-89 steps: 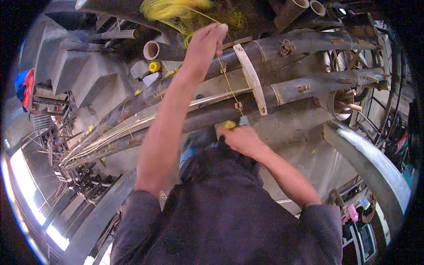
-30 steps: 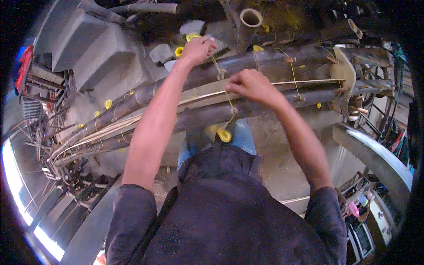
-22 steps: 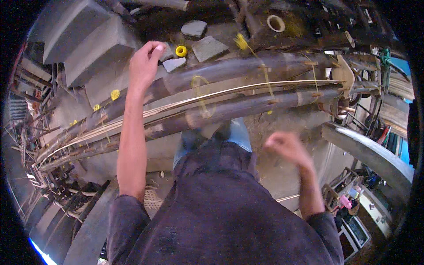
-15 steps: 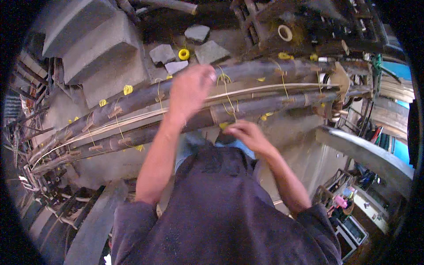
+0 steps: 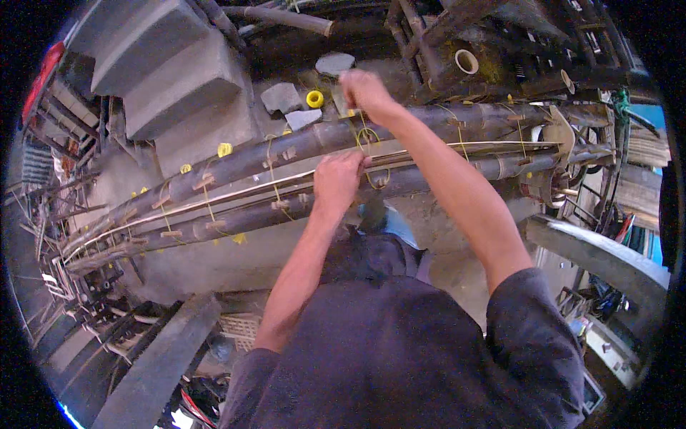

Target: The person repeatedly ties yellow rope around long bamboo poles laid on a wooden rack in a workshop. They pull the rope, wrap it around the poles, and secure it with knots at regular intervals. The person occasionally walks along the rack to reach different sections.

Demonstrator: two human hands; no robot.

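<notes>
Two long dark bamboo poles (image 5: 396, 180) run side by side across the view, with thin pale strips (image 5: 246, 198) lying lengthwise between them. Loops of yellow cord (image 5: 367, 134) cross from pole to pole. My left hand (image 5: 337, 183) is closed over the strips, its fingertips pinching at the cord in the middle. Beyond the far pole my right hand (image 5: 368, 94) is raised, fingers curled tight, with the cord running up toward it. The exact grip of the right fingers is partly hidden.
A yellow cord roll (image 5: 314, 99) rests among flat stones (image 5: 281, 99) past the far pole. Concrete steps (image 5: 182, 86) rise at the far left. A wooden end plate (image 5: 564, 136) joins the poles at the right. A concrete beam (image 5: 593, 243) lies at the right.
My right hand has risen from the near pole to beyond the far pole. My left hand has come down from the far pole onto the strips. The view has shifted slightly.
</notes>
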